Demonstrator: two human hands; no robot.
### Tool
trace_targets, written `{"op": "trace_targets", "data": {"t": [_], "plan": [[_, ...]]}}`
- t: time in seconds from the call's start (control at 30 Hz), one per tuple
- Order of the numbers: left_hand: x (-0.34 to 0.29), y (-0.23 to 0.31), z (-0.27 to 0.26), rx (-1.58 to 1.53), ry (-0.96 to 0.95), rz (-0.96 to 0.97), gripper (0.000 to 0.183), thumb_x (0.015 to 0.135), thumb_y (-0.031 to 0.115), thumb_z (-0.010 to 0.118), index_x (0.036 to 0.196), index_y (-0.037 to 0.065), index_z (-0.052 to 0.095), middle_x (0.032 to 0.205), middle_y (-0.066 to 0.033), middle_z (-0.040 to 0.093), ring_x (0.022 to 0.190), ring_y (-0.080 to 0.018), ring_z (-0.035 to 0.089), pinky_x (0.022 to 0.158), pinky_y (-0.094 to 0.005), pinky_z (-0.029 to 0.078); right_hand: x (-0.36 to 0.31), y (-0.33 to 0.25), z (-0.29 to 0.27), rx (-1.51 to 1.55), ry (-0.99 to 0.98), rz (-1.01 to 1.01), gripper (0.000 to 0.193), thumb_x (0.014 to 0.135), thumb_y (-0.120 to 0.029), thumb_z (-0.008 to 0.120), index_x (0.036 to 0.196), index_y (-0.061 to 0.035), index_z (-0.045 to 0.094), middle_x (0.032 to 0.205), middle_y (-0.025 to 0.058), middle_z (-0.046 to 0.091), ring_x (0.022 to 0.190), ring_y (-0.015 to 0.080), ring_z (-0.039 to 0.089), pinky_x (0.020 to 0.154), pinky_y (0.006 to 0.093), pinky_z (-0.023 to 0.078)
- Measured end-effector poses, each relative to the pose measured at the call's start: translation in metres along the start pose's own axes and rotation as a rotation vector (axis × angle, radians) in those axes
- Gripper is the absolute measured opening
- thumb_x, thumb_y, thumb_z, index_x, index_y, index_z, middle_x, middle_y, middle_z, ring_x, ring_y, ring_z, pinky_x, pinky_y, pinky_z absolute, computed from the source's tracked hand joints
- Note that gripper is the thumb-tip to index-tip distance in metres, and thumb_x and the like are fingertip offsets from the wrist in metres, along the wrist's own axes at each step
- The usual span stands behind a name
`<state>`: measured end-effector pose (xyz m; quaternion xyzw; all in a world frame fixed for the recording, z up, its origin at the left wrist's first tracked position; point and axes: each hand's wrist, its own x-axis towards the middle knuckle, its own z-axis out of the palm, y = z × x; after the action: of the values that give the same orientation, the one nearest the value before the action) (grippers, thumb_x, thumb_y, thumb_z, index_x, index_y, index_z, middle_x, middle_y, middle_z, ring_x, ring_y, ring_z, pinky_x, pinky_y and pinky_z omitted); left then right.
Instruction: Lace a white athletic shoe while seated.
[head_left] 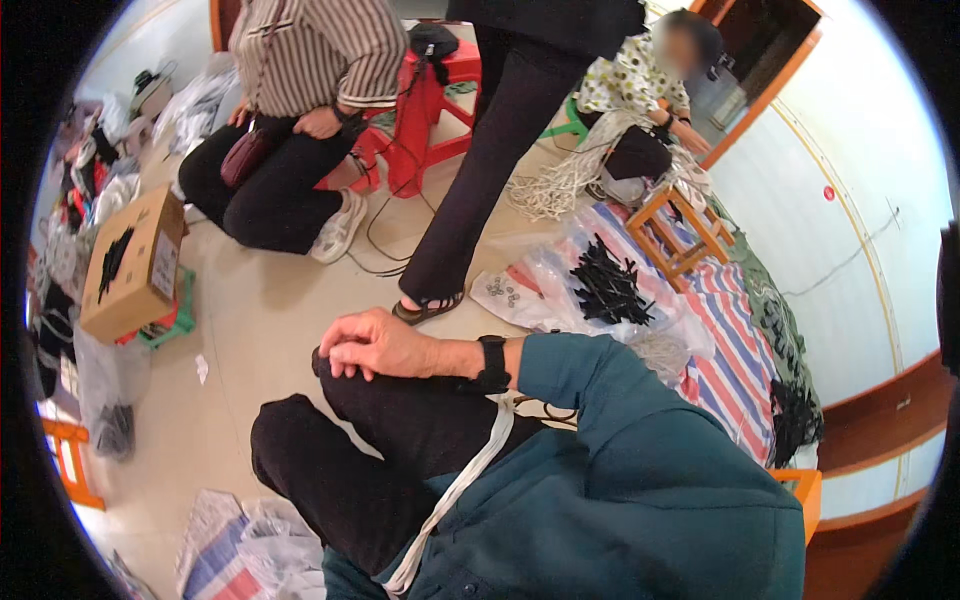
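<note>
My right hand (380,345) rests on my knee, the fingers loosely bent over the black trouser leg (390,410). Nothing shows in its grasp. A black watch (492,364) circles that wrist, below a dark teal sleeve (570,370). White cord-like strips (465,482) trail down across my lap. Beside the forearm, thin brown loops (548,412) stick out, partly hidden by the sleeve. My left hand is out of sight.
Black strips (610,283) lie heaped on clear plastic over a striped sheet (735,340). A wooden stool (680,240) stands beyond. Three people are nearby: one kneeling, one standing, one seated by white strands (560,185). A cardboard box (125,270) rests at left.
</note>
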<state>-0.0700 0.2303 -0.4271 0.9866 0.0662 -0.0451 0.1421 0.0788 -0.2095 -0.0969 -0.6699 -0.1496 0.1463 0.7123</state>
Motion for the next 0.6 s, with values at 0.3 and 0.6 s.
{"op": "trace_targets", "data": {"t": [0.3,0.6], "plan": [[0.009,-0.006,-0.017,-0.054,-0.04,-0.177,0.04,0.077,0.019,0.068,0.108,-0.005,0.06,0.101,-0.0218,0.063,0.093,-0.0401,0.06,0.084,-0.0472,0.049,-0.006,-0.005,-0.004,-0.016,0.003,0.008,0.014,0.094,-0.01,0.054,0.101,-0.0002,0.063,0.079,0.0053,0.067,0.062,0.0081,0.059,0.051,0.0212,0.048],[0.007,-0.02,-0.013,-0.128,-0.058,-0.281,0.042,0.077,0.021,0.068,0.108,-0.006,0.06,0.102,-0.0218,0.064,0.093,-0.041,0.06,0.083,-0.0473,0.049,0.0,-0.002,-0.003,0.049,-0.024,0.014,0.015,0.095,-0.011,0.054,0.103,-0.0014,0.063,0.081,0.0045,0.066,0.067,0.0073,0.06,0.051,0.02,0.049]]}}
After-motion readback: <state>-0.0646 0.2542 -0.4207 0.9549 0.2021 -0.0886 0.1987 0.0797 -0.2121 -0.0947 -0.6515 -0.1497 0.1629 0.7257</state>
